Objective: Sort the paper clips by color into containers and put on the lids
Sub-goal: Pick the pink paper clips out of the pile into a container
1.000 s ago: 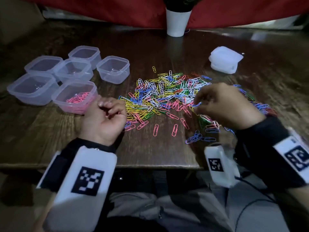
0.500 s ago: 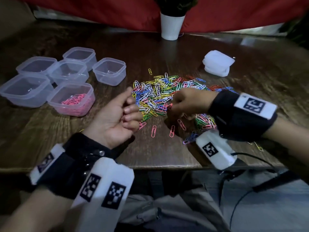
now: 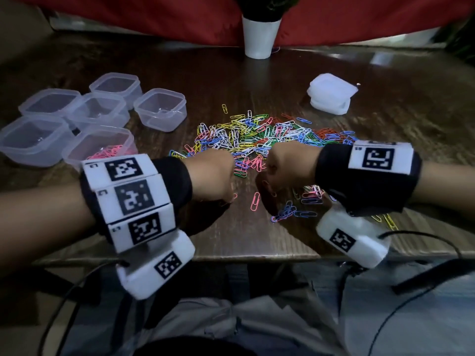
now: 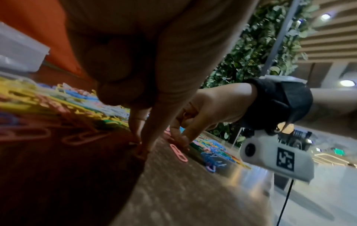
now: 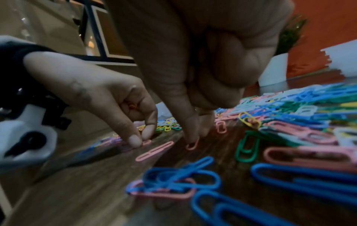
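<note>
A heap of mixed-colour paper clips [image 3: 257,140] lies mid-table. My left hand [image 3: 213,176] and right hand [image 3: 285,165] reach down side by side at the heap's near edge. The left hand [image 5: 142,141] pinches a pink clip against the wood, with more pink clips [image 5: 132,106] tucked in its curled fingers. Thumb and forefinger of my right hand [image 5: 193,137] pinch another pink clip [image 5: 192,144]. A loose pink clip [image 5: 154,151] lies between the hands. Clear containers stand at the left; the nearest one [image 3: 77,152] holds pink clips.
The stack of white lids [image 3: 331,96] sits at the back right, and a white plant pot [image 3: 259,37] at the far edge. Blue clips [image 3: 288,211] lie near my right wrist. The table's front edge [image 3: 244,253] runs just below both wrists.
My left hand turned palm down and moved right to the table beside the right hand. The right hand drew in toward the heap's near edge. Both now pinch pink clips.
</note>
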Demonstrator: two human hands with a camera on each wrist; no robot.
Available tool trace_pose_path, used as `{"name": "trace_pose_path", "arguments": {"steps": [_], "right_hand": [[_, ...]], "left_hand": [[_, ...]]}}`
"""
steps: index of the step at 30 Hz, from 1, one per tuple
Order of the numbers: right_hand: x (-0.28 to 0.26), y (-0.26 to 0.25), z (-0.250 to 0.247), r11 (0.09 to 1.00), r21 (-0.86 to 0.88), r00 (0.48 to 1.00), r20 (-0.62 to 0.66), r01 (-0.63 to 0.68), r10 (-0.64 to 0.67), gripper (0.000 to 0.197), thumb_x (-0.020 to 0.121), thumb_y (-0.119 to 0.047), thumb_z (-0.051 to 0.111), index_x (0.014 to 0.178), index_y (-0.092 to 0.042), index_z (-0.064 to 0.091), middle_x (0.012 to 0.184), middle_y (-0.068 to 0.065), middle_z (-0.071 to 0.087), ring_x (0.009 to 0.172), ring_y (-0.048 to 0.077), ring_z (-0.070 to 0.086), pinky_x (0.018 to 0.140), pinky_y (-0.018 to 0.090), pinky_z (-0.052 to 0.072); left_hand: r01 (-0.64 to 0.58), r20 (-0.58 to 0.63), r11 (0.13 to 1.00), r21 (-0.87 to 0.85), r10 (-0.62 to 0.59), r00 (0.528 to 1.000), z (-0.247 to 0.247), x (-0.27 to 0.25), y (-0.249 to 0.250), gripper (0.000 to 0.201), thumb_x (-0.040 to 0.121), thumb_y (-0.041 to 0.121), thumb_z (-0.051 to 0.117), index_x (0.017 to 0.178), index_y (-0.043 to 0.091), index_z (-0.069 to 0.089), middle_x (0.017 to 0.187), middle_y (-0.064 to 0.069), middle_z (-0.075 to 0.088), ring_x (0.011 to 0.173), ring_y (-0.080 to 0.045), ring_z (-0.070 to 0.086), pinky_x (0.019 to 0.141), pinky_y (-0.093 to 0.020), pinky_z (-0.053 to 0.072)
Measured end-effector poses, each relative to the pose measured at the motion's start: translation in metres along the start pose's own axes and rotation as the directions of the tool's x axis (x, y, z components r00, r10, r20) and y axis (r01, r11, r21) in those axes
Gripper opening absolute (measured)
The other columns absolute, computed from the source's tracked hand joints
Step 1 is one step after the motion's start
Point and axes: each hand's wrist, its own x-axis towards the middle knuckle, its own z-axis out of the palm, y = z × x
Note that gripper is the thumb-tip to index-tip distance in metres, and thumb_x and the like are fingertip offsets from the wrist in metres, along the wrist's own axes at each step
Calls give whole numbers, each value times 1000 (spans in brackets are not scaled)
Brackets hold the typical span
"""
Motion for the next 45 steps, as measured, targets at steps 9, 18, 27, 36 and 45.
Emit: {"name": "trace_pose_path", "arguments": {"steps": [9,18,27,36,45], "right_hand": [[-3,1,2,998,69,997,-80,9,-3,14,85,-18,61,78,-7,57,66,3,48,73,22,49,53,24,37],[0,1,1,990,139,1000,-22,7,-4,10,84,-13,62,85,-4,62,64,1,48,74,20,51,55,24,39],[-3,37,-20,522,826,977,190,-213,98,30,86,-14,30,56,-17,25,40,-5,26,29,5,17,35,7,10],[-32,-5,-55,601,784,988,-125,154,-90,35,89,-17,39,53,-14,36,40,-5,30,31,7,19,35,9,13],[-28,-48,-53,901,-131,880,-196,414,-433,14,82,-22,61,88,-11,68,77,4,59,76,18,55,71,28,48]], "left_hand": [[-52,7,991,-122,53,999,6,3,16,33,90,29,55,74,1,62,67,-8,53,71,-23,49,65,-34,42],[-110,-26,994,-9,110,994,11,4,31,19,87,29,62,77,15,53,76,-5,53,83,-25,55,67,-27,38],[-32,28,968,-251,40,999,13,-5,20,42,95,42,30,72,11,47,75,-10,47,74,-24,49,65,-29,36],[149,143,-507,-849,53,988,-10,-3,5,22,74,16,45,52,12,43,46,5,41,35,-4,43,31,-11,37],[-47,18,-800,-598,-72,997,12,3,22,27,85,6,42,72,-3,63,71,-16,65,64,-23,63,56,-30,56]]}}
